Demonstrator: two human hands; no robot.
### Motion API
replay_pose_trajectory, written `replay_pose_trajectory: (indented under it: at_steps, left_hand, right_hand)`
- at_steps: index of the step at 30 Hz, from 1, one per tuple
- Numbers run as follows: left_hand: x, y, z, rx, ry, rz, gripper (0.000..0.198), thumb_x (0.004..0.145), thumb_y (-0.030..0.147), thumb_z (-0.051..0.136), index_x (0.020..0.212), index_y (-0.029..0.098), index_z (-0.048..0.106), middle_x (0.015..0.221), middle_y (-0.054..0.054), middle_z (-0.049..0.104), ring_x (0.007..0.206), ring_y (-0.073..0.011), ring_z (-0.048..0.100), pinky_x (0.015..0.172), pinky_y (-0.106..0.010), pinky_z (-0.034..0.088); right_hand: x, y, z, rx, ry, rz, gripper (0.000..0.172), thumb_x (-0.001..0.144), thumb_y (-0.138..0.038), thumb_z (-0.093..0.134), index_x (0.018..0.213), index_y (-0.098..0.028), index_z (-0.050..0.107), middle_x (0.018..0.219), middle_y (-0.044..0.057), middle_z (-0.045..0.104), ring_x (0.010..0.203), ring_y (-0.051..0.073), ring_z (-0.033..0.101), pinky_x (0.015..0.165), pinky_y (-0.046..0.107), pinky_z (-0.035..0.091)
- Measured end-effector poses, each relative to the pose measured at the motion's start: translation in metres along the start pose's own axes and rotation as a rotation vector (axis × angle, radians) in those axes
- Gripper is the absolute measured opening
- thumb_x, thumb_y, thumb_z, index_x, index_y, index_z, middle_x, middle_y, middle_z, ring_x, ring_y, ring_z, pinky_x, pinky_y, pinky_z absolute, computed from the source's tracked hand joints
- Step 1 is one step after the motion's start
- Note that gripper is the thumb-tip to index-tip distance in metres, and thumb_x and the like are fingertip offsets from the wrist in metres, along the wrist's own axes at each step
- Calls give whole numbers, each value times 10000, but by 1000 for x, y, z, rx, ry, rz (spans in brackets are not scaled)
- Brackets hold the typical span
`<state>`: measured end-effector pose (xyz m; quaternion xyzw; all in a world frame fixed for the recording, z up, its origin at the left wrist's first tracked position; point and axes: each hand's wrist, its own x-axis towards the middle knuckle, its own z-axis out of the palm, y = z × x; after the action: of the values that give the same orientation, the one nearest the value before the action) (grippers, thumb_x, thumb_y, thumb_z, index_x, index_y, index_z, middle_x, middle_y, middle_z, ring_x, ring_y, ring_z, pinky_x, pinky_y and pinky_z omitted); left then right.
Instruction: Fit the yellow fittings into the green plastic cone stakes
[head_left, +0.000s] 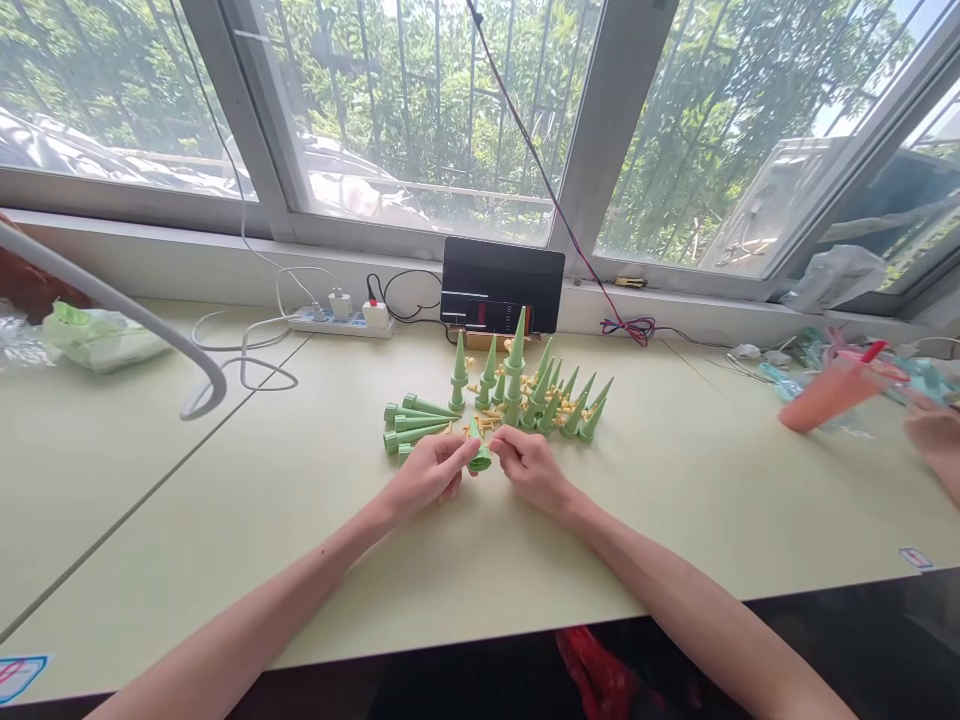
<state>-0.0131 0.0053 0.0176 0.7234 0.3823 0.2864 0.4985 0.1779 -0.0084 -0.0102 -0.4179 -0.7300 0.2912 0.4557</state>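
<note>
Between the fingers of my left hand (436, 466) is a green plastic spike (480, 459), its open round end turned toward me. My right hand (531, 468) is closed in a pinch just right of that spike; whatever its fingertips hold is too small to make out. Beyond my hands, several green spikes with small yellow valves stand upright in a cluster, the tallest spike (514, 360) at its middle. Several loose green spikes (420, 421) lie on their sides to the left, points toward the cluster. Small yellow valve pieces (487, 424) lie between the two groups.
A dark tablet (502, 285) leans by the window behind the cluster. A white power strip (341, 321) with cords lies left of it. On the right are a tilted cup of orange drink (832, 392) and another person's hand (934, 435). A white curved tube (150, 310) crosses the left side.
</note>
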Motion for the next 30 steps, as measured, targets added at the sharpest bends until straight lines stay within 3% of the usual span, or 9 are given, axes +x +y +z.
replay_pose_trajectory:
  at_steps: [5,13,22,30]
  left_hand:
    - [-1,-2,2,95,52,90,417,915,499,493,652,175,475,523,31,458,459,-101,453,466,-229,347]
    - [2,-14,5,485,228,320,320,920,372,525,680,173,457,589,42,406,526,-96,365,520,-236,296]
    - [5,-22,5,599,238,387,305,910,355,579,688,168,489,680,21,478,584,-106,433,581,-237,358]
    - [2,-23,2,666,233,472,186,929,342,563,825,188,582,824,0,551,608,-103,453,599,-238,378]
  right_hand:
    - [0,0,0,-5,4,12,322,969,-373,409,697,-201,409,586,-38,369,532,104,315,509,246,281]
    - [0,2,-1,29,-32,37,313,969,-351,411,695,-202,384,577,-49,332,522,101,289,499,249,255]
    - [0,1,-1,-13,-35,24,317,973,-321,394,684,-202,344,598,-47,344,544,102,290,519,248,256]
    - [0,1,0,-44,-40,33,320,971,-323,393,678,-201,356,587,-49,356,535,101,305,522,246,259]
